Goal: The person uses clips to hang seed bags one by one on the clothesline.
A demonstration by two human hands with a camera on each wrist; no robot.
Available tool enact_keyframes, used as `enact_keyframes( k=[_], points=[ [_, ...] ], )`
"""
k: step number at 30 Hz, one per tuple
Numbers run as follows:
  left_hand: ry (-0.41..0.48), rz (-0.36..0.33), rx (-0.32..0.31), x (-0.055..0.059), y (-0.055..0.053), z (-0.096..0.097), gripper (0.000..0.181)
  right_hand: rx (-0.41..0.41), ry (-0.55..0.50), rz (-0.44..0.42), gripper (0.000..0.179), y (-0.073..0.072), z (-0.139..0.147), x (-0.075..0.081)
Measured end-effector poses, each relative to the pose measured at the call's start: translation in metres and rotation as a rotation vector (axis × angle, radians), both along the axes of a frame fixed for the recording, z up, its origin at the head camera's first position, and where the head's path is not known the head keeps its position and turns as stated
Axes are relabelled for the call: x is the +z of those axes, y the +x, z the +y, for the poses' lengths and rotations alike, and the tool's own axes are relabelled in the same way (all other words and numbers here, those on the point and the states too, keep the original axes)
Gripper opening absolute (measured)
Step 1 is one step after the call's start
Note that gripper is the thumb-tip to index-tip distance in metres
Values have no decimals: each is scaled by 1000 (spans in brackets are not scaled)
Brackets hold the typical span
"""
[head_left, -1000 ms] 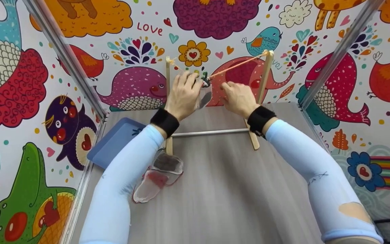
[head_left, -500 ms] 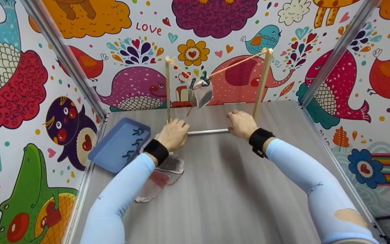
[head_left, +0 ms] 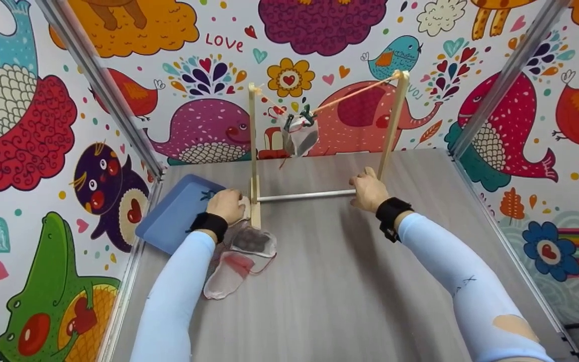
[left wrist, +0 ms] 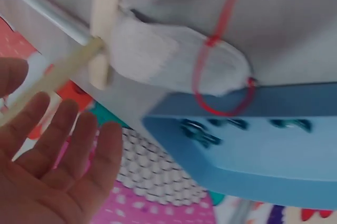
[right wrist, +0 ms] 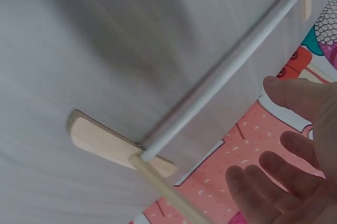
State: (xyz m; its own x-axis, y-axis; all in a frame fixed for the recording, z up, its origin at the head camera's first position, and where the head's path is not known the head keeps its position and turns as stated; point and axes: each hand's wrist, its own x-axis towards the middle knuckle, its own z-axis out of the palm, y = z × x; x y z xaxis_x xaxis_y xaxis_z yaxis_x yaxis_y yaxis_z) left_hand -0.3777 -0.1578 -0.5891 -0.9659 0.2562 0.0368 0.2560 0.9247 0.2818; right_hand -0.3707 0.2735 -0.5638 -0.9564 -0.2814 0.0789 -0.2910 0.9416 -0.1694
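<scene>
My left hand [head_left: 225, 206] is between the blue tray [head_left: 161, 221] and the left foot of a small wooden drying rack. Its fingers are loosely bent and hold nothing in the left wrist view. Just ahead of it lies a pale cloth pouch with a red cord [left wrist: 152, 53]. My right hand [head_left: 368, 193] is by the rack's right post [head_left: 394, 128]; its fingers are relaxed, with nothing in them. A whitish pouch [head_left: 299, 141] hangs from the orange line [head_left: 352, 96], held by green clothespins [head_left: 308, 115]. The line sags under it.
A white rod [head_left: 309, 194] joins the rack's feet low over the grey table [head_left: 319, 281]. More pouches [head_left: 229, 276] lie in front of the left foot. Several green clothespins [left wrist: 200, 132] are inside the tray. Patterned walls stand behind and at both sides.
Both hands have come down from the line; the left let go of the hanging pouch and moved left beside the tray. The right has dropped to the rack's right foot. The pouch stays hanging.
</scene>
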Motion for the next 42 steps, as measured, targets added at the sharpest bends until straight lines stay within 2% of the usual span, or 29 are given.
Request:
enact_keyframes(
  k=[5,10,13,14,16,19,20,21,22,23,27,29,30,32,34,38,42],
  points=[
    [73,-82,134,-7,-5,-34,29,-1,-13,-55,48,7,8,-10],
    [143,-216,327,-16,7,-75,38,-5,-28,-82,45,14,15,-18],
    [130,-283,391,-29,12,-97,43,-1,-33,-85,44,16,19,-23],
    [119,-297,392,-38,11,-105,46,1,-30,-84,43,16,20,-24],
    [91,-301,383,-67,4,-122,48,3,-30,-92,43,17,21,-27],
    [64,-304,335,-115,-10,-147,54,11,-34,-106,43,17,22,-29],
    [67,-306,332,-126,-13,-153,55,18,-38,-109,43,18,22,-29],
    [75,-300,342,-132,-14,-155,53,22,-47,-116,43,18,21,-29],
    [85,-310,352,-133,-13,-156,52,25,-54,-122,43,18,21,-29],
    [87,-326,364,-128,-9,-155,49,30,-56,-125,43,18,20,-28],
    [86,-372,504,-83,16,-132,37,22,-71,-148,42,20,18,-29],
    [65,-389,552,-62,29,-124,37,23,-75,-152,42,20,16,-29],
    [55,-383,572,-58,34,-121,38,26,-80,-152,42,21,15,-29],
    [46,-366,588,-54,40,-119,38,35,-86,-149,41,21,13,-28],
    [49,-353,586,-55,43,-119,38,43,-91,-145,41,22,12,-28],
    [68,-339,575,-61,44,-120,37,51,-94,-134,40,24,12,-28],
    [77,-352,559,-57,41,-120,38,55,-97,-119,37,23,14,-28]
  ],
)
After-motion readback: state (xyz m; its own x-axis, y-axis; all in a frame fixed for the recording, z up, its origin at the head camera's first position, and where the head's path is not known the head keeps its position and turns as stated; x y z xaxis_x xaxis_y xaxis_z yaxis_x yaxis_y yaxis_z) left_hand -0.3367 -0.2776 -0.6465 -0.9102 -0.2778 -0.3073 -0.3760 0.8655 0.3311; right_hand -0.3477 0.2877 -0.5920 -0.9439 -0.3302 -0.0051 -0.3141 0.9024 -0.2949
